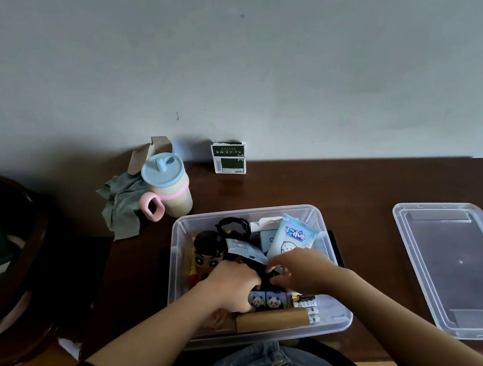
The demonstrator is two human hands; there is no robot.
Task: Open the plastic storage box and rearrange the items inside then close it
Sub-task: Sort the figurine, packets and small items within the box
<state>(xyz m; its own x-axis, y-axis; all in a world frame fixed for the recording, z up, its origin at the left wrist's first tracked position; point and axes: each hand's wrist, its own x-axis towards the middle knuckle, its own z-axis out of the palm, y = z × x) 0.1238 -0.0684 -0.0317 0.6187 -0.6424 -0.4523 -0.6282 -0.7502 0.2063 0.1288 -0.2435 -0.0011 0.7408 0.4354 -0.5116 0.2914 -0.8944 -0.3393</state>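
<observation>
At centre frame the open storage box (pixel 179 257) sits on the dark table (pixel 348 197), its lid (pixel 468 266) lying flat at right. Both hands are inside: the left hand (pixel 235 286) and right hand (pixel 302 268) each have fingers curled onto a black item (pixel 263 270) between them.

Home room: sippy cup (pixel 170 185), wooden desk (pixel 347 193), plain wall (pixel 241 39).

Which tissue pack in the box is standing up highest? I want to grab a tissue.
The light blue tissue pack with the white cartoon animal, propped up at the box's far right; the other pack lies lower, to its left.
</observation>
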